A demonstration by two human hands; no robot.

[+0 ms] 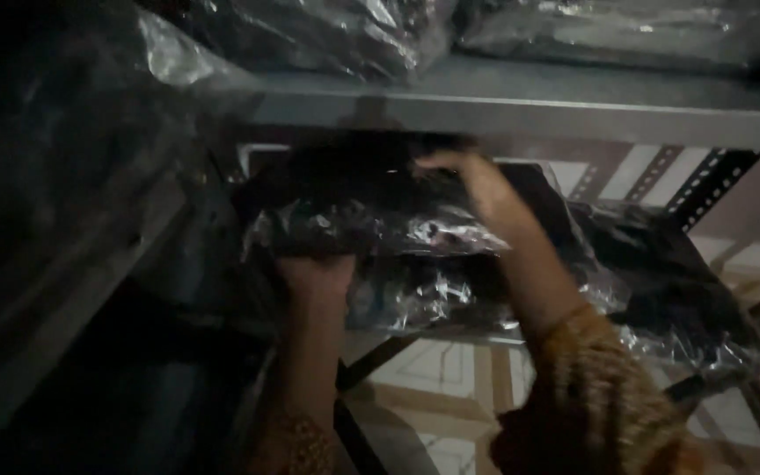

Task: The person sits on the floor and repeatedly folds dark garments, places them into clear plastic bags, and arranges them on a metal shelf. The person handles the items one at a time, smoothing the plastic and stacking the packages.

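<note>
Both hands on the plastic-wrapped dark packet (380, 233) at the shelf (521, 110) front edge — left hand (317, 273) grips its underside, right hand (464, 176) clasps the top; prob. mid-placing, next needs a level push inward.

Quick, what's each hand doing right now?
Left hand: closed on the front edge of the plastic-wrapped dark bundle.
Right hand: resting on top of it; grip unclear.

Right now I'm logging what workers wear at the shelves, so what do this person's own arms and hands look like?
Both hands are bare, no gloves. The left hand and right hand come out of long sleeves of a mustard-brown fabric with a fine dotted or embroidered pattern; the right sleeve shows it best, the left cuff only dimly. The light is too low to tell rings or bangles.
</note>
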